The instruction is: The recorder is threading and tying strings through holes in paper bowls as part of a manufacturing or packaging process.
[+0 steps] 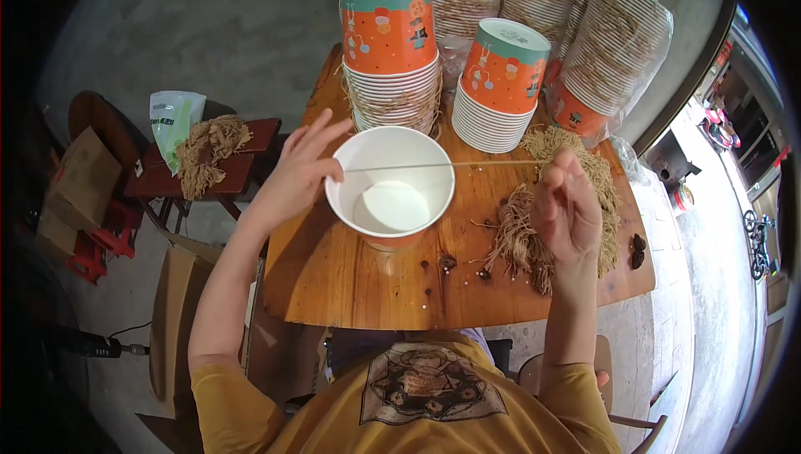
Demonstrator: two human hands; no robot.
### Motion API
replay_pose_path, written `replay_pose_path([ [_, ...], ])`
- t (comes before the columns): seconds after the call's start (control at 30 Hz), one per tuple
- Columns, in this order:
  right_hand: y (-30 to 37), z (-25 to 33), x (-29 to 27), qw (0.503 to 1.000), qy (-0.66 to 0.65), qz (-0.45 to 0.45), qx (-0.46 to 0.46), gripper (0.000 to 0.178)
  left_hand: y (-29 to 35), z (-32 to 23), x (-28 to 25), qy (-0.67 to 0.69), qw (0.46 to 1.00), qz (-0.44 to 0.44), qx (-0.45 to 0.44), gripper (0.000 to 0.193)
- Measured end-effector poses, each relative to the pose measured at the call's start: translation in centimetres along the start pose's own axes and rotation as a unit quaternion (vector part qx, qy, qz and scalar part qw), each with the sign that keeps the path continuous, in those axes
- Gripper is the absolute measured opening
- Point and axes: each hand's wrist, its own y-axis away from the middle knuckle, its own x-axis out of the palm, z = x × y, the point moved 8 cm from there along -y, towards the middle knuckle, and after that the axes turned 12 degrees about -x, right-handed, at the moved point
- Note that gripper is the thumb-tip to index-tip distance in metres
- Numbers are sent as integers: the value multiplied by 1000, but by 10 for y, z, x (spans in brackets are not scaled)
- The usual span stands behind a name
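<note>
A white-lined paper bucket (346, 199) stands upright on the wooden table in front of me, its open mouth facing me. A thin tan cord (492, 163) is stretched straight across its mouth and out to the right. My left hand (302, 168) is at the left rim, thumb and index fingertip closed at the cord's left end, the other fingers stretched out. Beyond the right rim, my right hand (569, 208) pinches the cord's other end between thumb and fingers. Beneath and beside that hand lie loose bundles of tan cord (519, 237).
Behind the bucket stand two upside-down stacks of orange-and-green paper buckets (388, 32) (505, 78). Bagged stacks (617, 45) rise behind them. A small dark object (638, 251) lies at the table's right edge. Left are a red bench (263, 137) with cord and a cardboard box (179, 312).
</note>
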Motion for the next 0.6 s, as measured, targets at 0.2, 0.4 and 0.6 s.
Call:
replay_pose_path([
  [0.2,2,7,-27,997,46,-29,-46,13,-15,39,20,70,996,21,-46,9],
  [0.4,-1,15,-25,978,123,-74,-149,16,-20,28,19,85,994,18,-68,27],
  [0.6,0,-20,-19,997,55,-10,-57,15,-3,-22,-27,144,972,-159,-99,31],
])
